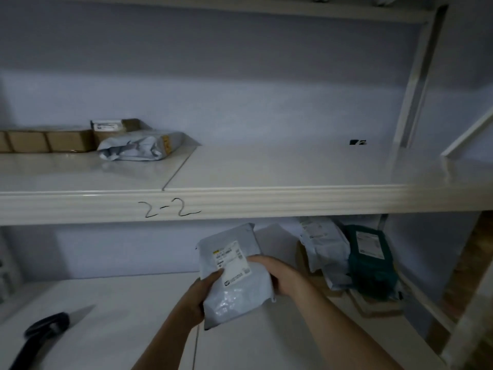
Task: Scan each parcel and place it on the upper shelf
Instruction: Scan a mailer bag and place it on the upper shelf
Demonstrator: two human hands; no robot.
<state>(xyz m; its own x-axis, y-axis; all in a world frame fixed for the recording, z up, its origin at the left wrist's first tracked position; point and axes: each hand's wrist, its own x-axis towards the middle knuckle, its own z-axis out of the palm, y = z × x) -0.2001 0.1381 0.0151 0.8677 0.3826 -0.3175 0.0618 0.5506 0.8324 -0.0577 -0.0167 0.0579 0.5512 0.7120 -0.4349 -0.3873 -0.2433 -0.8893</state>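
Both my hands hold a white plastic mailer parcel [234, 276] with a printed label, above the lower shelf [120, 303]. My left hand [200, 295] grips its left edge, thumb on the label side. My right hand [277, 276] grips its right edge. A black handheld scanner [40, 335] lies on the lower shelf at the left. The upper shelf [266, 169], marked "2-2" on its front edge, carries a crumpled white mailer [141, 148] and brown cardboard boxes [48, 141] at the back left.
At the right of the lower shelf lie a white mailer [325, 247], a dark green parcel [373, 260] and flat cardboard [373, 303]. White uprights and a diagonal brace [416, 81] bound the right side. A small black object [357, 142] sits at the upper shelf's back right.
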